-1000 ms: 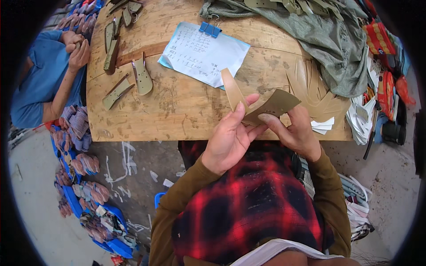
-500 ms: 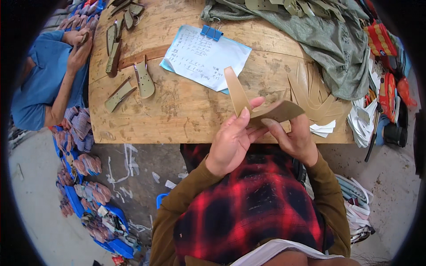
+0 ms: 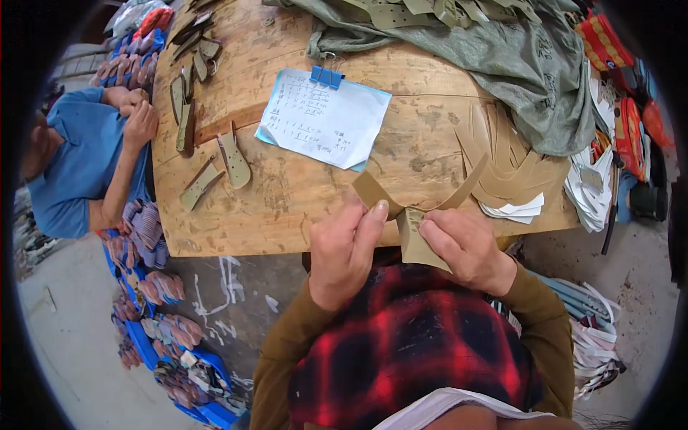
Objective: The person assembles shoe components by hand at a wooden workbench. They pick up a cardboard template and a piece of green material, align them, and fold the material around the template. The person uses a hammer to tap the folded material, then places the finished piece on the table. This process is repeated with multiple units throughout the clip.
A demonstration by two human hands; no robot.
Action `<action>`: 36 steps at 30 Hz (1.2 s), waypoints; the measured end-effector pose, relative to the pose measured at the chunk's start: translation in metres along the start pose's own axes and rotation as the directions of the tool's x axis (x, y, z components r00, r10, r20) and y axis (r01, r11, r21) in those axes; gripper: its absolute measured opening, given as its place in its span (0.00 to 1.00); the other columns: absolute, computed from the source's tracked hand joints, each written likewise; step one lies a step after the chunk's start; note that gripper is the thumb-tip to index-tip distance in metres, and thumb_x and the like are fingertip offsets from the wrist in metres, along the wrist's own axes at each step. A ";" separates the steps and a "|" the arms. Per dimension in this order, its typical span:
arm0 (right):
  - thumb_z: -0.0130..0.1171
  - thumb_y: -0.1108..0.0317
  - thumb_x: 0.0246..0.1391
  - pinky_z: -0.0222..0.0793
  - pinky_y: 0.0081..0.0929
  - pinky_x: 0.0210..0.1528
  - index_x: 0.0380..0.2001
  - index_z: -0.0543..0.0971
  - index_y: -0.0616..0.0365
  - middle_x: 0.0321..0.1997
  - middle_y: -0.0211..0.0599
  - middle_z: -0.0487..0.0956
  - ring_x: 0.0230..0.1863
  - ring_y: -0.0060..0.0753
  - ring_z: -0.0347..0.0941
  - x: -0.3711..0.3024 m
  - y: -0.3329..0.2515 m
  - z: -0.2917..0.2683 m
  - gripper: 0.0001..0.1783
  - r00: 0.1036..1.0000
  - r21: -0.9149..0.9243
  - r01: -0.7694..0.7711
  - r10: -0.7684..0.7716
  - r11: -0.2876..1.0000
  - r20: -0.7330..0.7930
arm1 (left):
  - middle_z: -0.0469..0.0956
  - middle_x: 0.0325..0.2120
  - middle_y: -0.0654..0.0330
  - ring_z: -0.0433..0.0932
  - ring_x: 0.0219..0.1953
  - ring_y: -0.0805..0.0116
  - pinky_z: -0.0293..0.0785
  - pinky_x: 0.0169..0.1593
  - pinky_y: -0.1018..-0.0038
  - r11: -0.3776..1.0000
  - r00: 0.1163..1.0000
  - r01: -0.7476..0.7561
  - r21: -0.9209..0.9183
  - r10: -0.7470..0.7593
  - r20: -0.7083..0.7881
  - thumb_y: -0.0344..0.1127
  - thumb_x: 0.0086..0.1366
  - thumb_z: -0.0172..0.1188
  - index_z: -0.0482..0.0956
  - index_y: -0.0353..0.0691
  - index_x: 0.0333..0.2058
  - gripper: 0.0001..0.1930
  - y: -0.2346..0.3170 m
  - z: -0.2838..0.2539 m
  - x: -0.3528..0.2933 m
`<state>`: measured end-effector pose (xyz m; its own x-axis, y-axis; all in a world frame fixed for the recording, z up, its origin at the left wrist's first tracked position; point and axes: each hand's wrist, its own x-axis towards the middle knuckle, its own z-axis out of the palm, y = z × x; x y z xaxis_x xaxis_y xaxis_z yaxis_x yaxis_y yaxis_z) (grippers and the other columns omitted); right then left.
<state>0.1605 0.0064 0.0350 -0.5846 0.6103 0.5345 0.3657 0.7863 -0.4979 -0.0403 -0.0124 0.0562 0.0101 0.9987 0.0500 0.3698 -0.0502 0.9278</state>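
From where I stand, the wooden surface takes up most of the upper half of the frame, its grain scuffed and stained. At the left edge sits a co-worker in a blue shirt, hands held together. A grey-green cloth sprawls across the upper right, and a clipped sheet of paper lies at upper centre. Right of centre a heap of tan strips fans out, a few white slips just below it.

The olive-tan piece is at the centre of the frame, up in both hands over the near edge. The left hand has its fingers pinched on it near the bend, one end jutting past the thumb; the right hand has its fingers curled tight around the lower flap. A long curved arm sweeps to upper right; I can't tell whether it's the same piece. I'd judge it light, springy and hard to break, perhaps a little slick, best taken by the flat parts either side of the bend.

Smallest are the marks: handwritten rows on the paper, dark lettering on the cloth, and tiny print on the flap, too small to read. I can make out no brand.
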 end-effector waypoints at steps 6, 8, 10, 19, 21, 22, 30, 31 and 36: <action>0.57 0.77 0.42 0.68 0.30 0.25 0.38 0.73 0.64 0.29 0.39 0.71 0.25 0.35 0.71 -0.006 0.002 0.007 0.15 0.996 -0.040 -0.066 0.064 0.997 -0.055 | 0.75 0.22 0.50 0.75 0.21 0.57 0.67 0.25 0.66 0.988 0.998 -0.048 0.146 0.042 0.042 0.25 0.64 0.58 0.76 0.31 0.33 0.03 0.008 0.010 -0.015; 0.57 0.77 0.42 0.68 0.30 0.24 0.38 0.73 0.64 0.29 0.39 0.70 0.25 0.35 0.71 -0.010 0.003 0.012 0.16 0.994 -0.049 -0.086 0.082 0.995 -0.068 | 0.76 0.24 0.50 0.76 0.23 0.56 0.69 0.26 0.66 0.980 0.995 -0.096 0.172 0.088 0.051 0.24 0.63 0.58 0.76 0.30 0.34 0.02 0.009 0.011 -0.018; 0.57 0.77 0.42 0.67 0.30 0.24 0.39 0.72 0.63 0.29 0.39 0.70 0.24 0.35 0.71 -0.014 0.003 0.016 0.17 0.992 -0.071 -0.115 0.110 0.991 -0.069 | 0.77 0.26 0.49 0.77 0.24 0.55 0.71 0.28 0.66 0.973 0.988 -0.155 0.172 0.153 0.022 0.22 0.62 0.59 0.76 0.30 0.35 0.03 0.009 0.014 -0.019; 0.57 0.75 0.42 0.69 0.30 0.25 0.39 0.71 0.63 0.30 0.38 0.67 0.25 0.35 0.71 -0.012 -0.007 0.024 0.16 0.981 -0.121 -0.188 0.181 0.975 -0.067 | 0.81 0.37 0.47 0.81 0.29 0.56 0.76 0.31 0.71 0.944 0.962 -0.253 0.213 0.268 -0.044 0.21 0.63 0.56 0.75 0.27 0.42 0.09 -0.007 0.018 -0.026; 0.57 0.75 0.42 0.69 0.30 0.25 0.39 0.71 0.63 0.30 0.38 0.68 0.25 0.35 0.71 -0.007 -0.011 0.023 0.16 0.980 -0.139 -0.196 0.188 0.971 -0.070 | 0.83 0.36 0.51 0.77 0.24 0.68 0.73 0.29 0.76 0.935 0.949 -0.273 0.226 0.301 -0.098 0.23 0.67 0.51 0.77 0.28 0.42 0.09 -0.005 0.022 -0.024; 0.57 0.75 0.42 0.69 0.30 0.25 0.39 0.71 0.63 0.30 0.38 0.68 0.25 0.34 0.71 -0.006 -0.012 0.023 0.16 0.979 -0.147 -0.198 0.189 0.969 -0.070 | 0.84 0.35 0.53 0.75 0.22 0.73 0.72 0.29 0.78 0.931 0.940 -0.282 0.233 0.316 -0.127 0.24 0.69 0.49 0.78 0.28 0.42 0.10 -0.004 0.022 -0.023; 0.58 0.77 0.48 0.69 0.37 0.28 0.42 0.72 0.63 0.32 0.45 0.71 0.28 0.48 0.73 0.003 -0.008 0.011 0.15 0.937 0.194 -0.346 0.349 0.918 0.020 | 0.80 0.44 0.50 0.80 0.45 0.63 0.75 0.47 0.71 0.939 0.999 -0.043 -0.341 0.028 -0.046 0.27 0.68 0.53 0.77 0.26 0.46 0.11 -0.020 0.023 -0.014; 0.58 0.77 0.50 0.69 0.38 0.29 0.43 0.73 0.63 0.33 0.46 0.71 0.29 0.50 0.73 0.007 -0.007 0.004 0.15 0.933 0.312 -0.357 0.353 0.880 0.072 | 0.80 0.43 0.52 0.79 0.45 0.65 0.74 0.47 0.73 0.840 0.996 0.085 -0.537 -0.081 0.030 0.28 0.68 0.54 0.77 0.27 0.45 0.11 -0.021 0.023 -0.013; 0.58 0.75 0.53 0.69 0.40 0.32 0.49 0.73 0.63 0.36 0.48 0.73 0.33 0.53 0.74 0.015 -0.012 -0.003 0.18 0.920 0.419 -0.382 0.380 0.824 0.092 | 0.76 0.35 0.63 0.74 0.39 0.72 0.70 0.43 0.79 0.638 0.979 0.203 -0.743 -0.128 0.158 0.31 0.68 0.58 0.79 0.30 0.43 0.10 -0.019 0.023 -0.001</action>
<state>0.1491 0.0065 0.0510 -0.4659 0.8519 0.2393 0.2216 0.3742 -0.9005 -0.0258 -0.0122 0.0305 0.1092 0.9857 -0.1281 -0.4519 0.1640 0.8769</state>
